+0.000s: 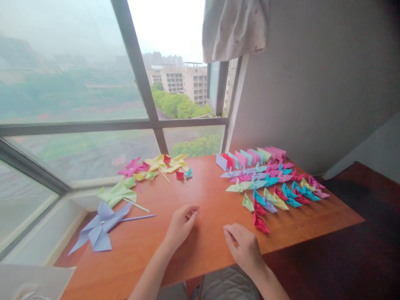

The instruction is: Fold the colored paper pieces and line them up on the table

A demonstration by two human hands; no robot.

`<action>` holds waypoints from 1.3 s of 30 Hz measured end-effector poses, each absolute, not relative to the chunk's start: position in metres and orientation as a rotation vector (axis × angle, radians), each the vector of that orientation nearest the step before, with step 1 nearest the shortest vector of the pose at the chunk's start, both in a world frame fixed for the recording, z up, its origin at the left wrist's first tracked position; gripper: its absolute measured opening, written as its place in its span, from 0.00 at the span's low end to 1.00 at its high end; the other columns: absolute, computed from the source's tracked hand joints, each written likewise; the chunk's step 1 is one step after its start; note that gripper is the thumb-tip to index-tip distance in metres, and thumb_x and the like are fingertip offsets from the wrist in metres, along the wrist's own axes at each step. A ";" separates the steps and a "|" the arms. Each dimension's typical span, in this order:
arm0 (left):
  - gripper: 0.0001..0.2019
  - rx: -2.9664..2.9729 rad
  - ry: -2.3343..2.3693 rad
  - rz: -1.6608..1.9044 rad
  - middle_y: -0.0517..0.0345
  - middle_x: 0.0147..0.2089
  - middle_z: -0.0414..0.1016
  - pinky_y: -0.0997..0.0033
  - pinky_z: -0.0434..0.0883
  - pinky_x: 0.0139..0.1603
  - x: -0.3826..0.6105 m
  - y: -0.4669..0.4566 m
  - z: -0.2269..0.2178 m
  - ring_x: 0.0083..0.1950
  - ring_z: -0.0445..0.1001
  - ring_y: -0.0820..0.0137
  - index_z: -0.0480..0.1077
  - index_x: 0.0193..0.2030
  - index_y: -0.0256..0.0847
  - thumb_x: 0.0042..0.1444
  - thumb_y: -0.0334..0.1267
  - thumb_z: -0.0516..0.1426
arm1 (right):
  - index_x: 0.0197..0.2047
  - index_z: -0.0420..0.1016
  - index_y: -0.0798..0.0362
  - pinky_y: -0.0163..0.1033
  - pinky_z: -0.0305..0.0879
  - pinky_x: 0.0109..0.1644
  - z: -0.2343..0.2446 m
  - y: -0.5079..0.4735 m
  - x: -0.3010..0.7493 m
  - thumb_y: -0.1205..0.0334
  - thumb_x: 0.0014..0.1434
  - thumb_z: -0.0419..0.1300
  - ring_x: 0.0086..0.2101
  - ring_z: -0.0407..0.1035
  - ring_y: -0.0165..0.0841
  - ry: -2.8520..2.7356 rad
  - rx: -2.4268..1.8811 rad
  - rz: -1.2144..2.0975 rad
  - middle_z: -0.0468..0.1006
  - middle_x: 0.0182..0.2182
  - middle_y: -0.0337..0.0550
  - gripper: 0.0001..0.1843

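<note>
My left hand [183, 225] rests over the middle of the wooden table, its fingers curled in toward the thumb, and nothing shows between them. To its right, near the front edge, my right hand [245, 246] is also curled closed with nothing visible in it. The nearest paper to my right hand is a red paper boat [261, 224], just beyond the fingers and apart from them. On the left lie paper pinwheels on sticks, among them a large purple pinwheel [102, 225] and a light green pinwheel [118, 192].
Rows of paper boats [293, 196], paper cranes [239, 186] and upright folded papers [240, 159] cover the table's right side. Yellow pinwheels [176, 163] and a pink pinwheel [129, 167] lie by the window. The wooden table [206, 183] meets a grey wall [296, 83].
</note>
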State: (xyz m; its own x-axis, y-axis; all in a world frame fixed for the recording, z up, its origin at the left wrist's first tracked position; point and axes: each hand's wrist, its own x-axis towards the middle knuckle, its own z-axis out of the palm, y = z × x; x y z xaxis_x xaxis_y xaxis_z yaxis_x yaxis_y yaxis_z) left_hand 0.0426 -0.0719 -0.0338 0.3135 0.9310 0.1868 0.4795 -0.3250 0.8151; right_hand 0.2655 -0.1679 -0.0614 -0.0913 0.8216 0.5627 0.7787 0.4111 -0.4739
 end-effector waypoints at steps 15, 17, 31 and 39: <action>0.08 2.179 1.680 0.841 0.52 0.36 0.80 0.71 0.67 0.35 0.009 0.039 -0.010 0.35 0.76 0.65 0.75 0.38 0.39 0.56 0.37 0.55 | 0.39 0.76 0.51 0.35 0.70 0.39 -0.070 -0.150 0.253 0.64 0.65 0.51 0.32 0.75 0.33 -1.777 -1.401 0.298 0.79 0.32 0.43 0.12; 0.07 2.201 1.722 0.809 0.52 0.36 0.80 0.72 0.65 0.35 0.018 0.046 -0.010 0.34 0.76 0.66 0.74 0.37 0.39 0.57 0.36 0.55 | 0.39 0.76 0.51 0.35 0.70 0.40 -0.070 -0.150 0.253 0.65 0.65 0.51 0.33 0.75 0.33 -1.767 -1.410 0.313 0.79 0.32 0.43 0.11; 0.09 2.238 1.903 0.812 0.51 0.36 0.80 0.70 0.65 0.36 0.004 0.044 -0.011 0.37 0.75 0.63 0.74 0.35 0.39 0.57 0.33 0.52 | 0.39 0.76 0.50 0.35 0.70 0.41 -0.068 -0.150 0.252 0.66 0.64 0.52 0.33 0.75 0.34 -1.736 -1.425 0.376 0.79 0.32 0.43 0.11; 0.09 2.302 1.720 0.922 0.56 0.37 0.78 0.71 0.69 0.39 -0.006 -0.004 -0.002 0.37 0.76 0.66 0.73 0.37 0.41 0.55 0.31 0.52 | 0.39 0.76 0.50 0.36 0.70 0.42 -0.068 -0.152 0.252 0.65 0.65 0.51 0.34 0.75 0.34 -1.729 -1.424 0.391 0.79 0.33 0.43 0.11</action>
